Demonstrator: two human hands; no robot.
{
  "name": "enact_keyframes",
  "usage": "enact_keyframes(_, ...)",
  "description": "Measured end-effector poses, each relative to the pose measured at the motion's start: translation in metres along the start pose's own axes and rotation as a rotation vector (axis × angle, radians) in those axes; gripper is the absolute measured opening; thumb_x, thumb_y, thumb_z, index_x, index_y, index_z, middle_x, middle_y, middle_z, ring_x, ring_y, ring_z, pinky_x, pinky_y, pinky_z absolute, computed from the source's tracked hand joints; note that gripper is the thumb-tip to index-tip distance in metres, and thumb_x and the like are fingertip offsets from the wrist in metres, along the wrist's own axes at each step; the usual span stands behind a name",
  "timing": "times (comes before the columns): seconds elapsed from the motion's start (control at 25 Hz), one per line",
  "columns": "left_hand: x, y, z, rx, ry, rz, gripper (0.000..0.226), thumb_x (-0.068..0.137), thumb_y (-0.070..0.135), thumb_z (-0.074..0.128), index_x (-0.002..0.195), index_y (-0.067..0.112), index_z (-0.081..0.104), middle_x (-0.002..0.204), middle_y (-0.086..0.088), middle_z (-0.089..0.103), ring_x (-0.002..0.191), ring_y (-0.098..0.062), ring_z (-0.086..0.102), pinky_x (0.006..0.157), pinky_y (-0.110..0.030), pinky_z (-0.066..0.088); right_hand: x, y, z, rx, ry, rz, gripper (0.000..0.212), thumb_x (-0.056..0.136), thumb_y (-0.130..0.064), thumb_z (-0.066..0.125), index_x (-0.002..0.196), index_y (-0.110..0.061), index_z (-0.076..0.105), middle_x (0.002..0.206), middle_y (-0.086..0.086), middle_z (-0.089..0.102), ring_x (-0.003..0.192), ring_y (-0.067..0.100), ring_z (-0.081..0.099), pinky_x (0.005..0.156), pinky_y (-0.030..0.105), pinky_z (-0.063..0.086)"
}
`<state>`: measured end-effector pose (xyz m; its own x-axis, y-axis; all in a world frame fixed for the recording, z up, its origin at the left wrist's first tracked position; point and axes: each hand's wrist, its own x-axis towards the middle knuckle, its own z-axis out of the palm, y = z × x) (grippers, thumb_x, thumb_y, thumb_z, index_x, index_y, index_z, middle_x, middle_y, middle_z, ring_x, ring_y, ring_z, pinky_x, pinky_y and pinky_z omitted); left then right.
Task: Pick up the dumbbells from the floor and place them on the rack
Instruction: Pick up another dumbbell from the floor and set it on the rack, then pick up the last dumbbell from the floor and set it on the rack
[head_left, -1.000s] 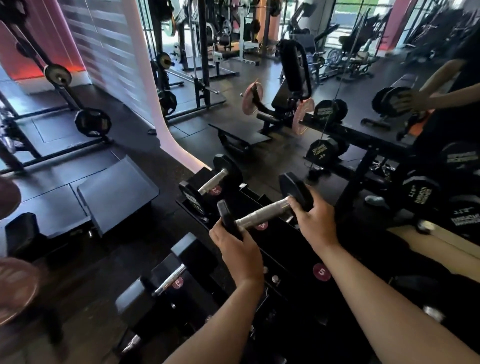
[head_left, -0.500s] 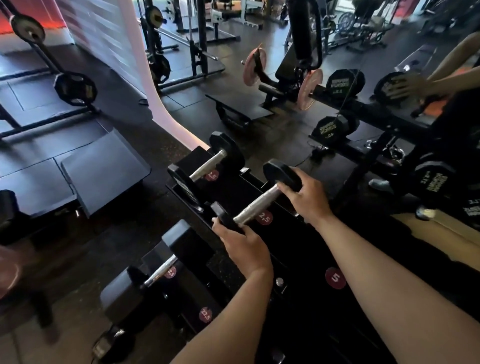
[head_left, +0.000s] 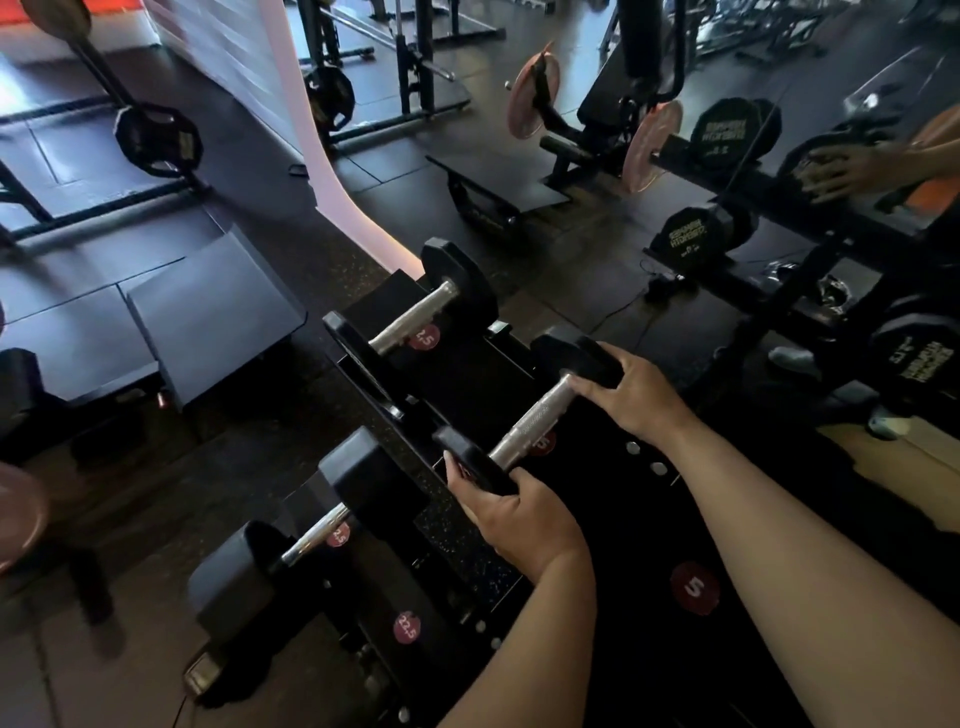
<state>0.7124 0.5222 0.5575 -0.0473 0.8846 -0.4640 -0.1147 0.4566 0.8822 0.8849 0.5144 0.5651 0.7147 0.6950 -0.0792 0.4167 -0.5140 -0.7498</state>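
Observation:
A small black dumbbell with a knurled steel handle (head_left: 535, 423) lies across the top tier of the black rack (head_left: 639, 514). My left hand (head_left: 511, 512) grips its near head. My right hand (head_left: 631, 395) covers its far head, fingertips at the handle's end. A red label shows just under the handle. Another small dumbbell (head_left: 415, 322) rests in the slot to the left, above a red 2.5 label. On the lower tier sits a bigger dumbbell (head_left: 317, 538).
A mirror on the right reflects the rack, other dumbbells (head_left: 722, 132) and my hand. A flat bench pad (head_left: 208, 312) stands on the floor at left. Weight machines with plates (head_left: 156, 137) fill the back. A red 5 label (head_left: 693, 587) marks a rack slot.
The dumbbell in my hands has come down onto the rack's top tier. My view has tilted lower and closer to the rack.

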Motion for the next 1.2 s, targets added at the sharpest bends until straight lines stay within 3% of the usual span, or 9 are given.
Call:
enact_keyframes(0.08,-0.002,0.001,0.0,-0.009,-0.002,-0.005,0.068,0.093,0.009,0.059,0.144,0.047,0.037,0.143,0.012,0.05,0.093,0.006,0.06,0.065,-0.004,0.038,0.001,0.0,-0.002,-0.001,-0.017,-0.002,0.051,0.088,-0.033,0.079,0.136,-0.023,0.065,0.121,-0.003,0.074,0.118,0.01,0.065,0.1,0.022,0.048)
enact_keyframes(0.28,-0.007,-0.002,-0.001,-0.001,-0.023,0.006,0.07,0.093,0.001,0.057,0.149,0.036,0.036,0.146,0.005,0.045,0.07,0.027,0.054,0.054,0.004,0.038,-0.002,0.004,-0.002,0.119,-0.043,0.04,0.047,0.088,-0.032,0.079,0.133,-0.029,0.067,0.117,-0.007,0.075,0.113,0.008,0.067,0.103,0.025,0.051)
enact_keyframes(0.44,-0.005,-0.005,-0.008,0.022,-0.074,0.027,0.072,0.091,0.0,0.058,0.147,0.038,0.034,0.145,0.006,0.041,0.069,0.019,0.059,0.053,-0.001,0.042,-0.006,0.006,-0.002,0.1,-0.049,0.056,0.042,0.089,-0.037,0.077,0.129,-0.03,0.069,0.111,-0.008,0.076,0.109,0.008,0.067,0.089,0.015,0.049)
enact_keyframes(0.56,-0.003,0.002,-0.013,0.06,-0.112,0.027,0.071,0.092,0.005,0.064,0.149,0.032,0.033,0.149,0.003,0.039,0.062,0.024,0.055,0.05,-0.002,0.042,-0.005,-0.003,-0.003,0.055,-0.06,0.046,0.04,0.09,-0.037,0.076,0.127,-0.026,0.07,0.111,-0.004,0.076,0.112,0.014,0.069,0.097,0.027,0.052)
enact_keyframes(0.64,0.0,0.006,-0.016,0.09,-0.135,0.039,0.074,0.091,0.017,0.07,0.15,0.035,0.03,0.151,0.002,0.039,0.077,0.017,0.059,0.058,-0.006,0.042,-0.007,-0.01,-0.005,0.045,-0.069,0.053,0.036,0.089,-0.039,0.076,0.122,-0.026,0.071,0.108,-0.005,0.076,0.109,0.014,0.07,0.098,0.031,0.054)
enact_keyframes(0.8,0.004,0.017,-0.014,0.13,-0.151,0.047,0.083,0.088,0.031,0.073,0.153,0.028,0.022,0.158,-0.003,0.027,0.133,-0.021,0.045,0.09,-0.03,0.04,-0.021,-0.02,-0.008,0.081,0.018,0.044,0.042,0.086,-0.049,0.076,0.122,-0.027,0.069,0.112,-0.008,0.074,0.109,0.011,0.068,0.098,0.032,0.053)
enact_keyframes(0.92,0.007,0.031,-0.009,0.195,-0.144,0.153,0.085,0.087,0.034,0.072,0.154,0.025,0.021,0.161,-0.003,0.018,0.141,-0.025,0.036,0.103,-0.036,0.038,-0.035,-0.035,-0.014,0.148,0.085,0.038,0.039,0.093,-0.047,0.068,0.127,-0.027,0.069,0.119,-0.008,0.072,0.117,0.01,0.064,0.099,0.025,0.05)
enact_keyframes(1.08,0.001,0.047,-0.01,0.424,-0.225,0.475,0.076,0.088,0.038,0.067,0.152,0.019,0.03,0.161,-0.005,0.027,0.152,-0.021,0.014,0.122,-0.05,0.001,-0.071,-0.047,-0.036,0.227,0.181,0.075,0.035,0.102,-0.047,0.054,0.129,-0.029,0.067,0.11,-0.012,0.069,0.107,0.008,0.065,0.08,0.014,0.044)
enact_keyframes(1.2,-0.02,0.061,-0.004,0.465,-0.463,0.688,0.056,0.092,0.041,0.061,0.141,0.018,0.049,0.151,-0.001,0.045,0.147,-0.021,0.028,0.122,-0.05,0.011,-0.114,-0.037,-0.065,0.256,0.327,0.128,0.035,0.104,-0.045,0.049,0.132,-0.03,0.064,0.109,-0.01,0.067,0.109,0.013,0.066,0.087,0.024,0.045)
